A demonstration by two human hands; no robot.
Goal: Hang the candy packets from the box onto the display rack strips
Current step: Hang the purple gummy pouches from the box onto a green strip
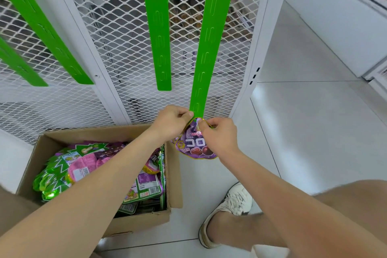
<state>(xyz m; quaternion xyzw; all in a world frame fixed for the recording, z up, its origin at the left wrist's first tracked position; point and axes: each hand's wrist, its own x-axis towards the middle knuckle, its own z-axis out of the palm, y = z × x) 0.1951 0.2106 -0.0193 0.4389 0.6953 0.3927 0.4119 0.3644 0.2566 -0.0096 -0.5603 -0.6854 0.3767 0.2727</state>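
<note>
An open brown cardboard box (174, 176) of green and purple candy packets (69, 165) sits on the floor (314, 132). Beyond it, the left grip (171, 121) and right grip (217, 135) both pinch the top of a purple foil packet (195, 146) at the lower end of a green plastic strip (209, 48) on the white mesh rack (117, 33).

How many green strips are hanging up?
4 flat green plastic strips: one at the far left edge, one slanting beside it, one in the middle, one at right above the purple candy packet. More may hang outside the view.
</note>
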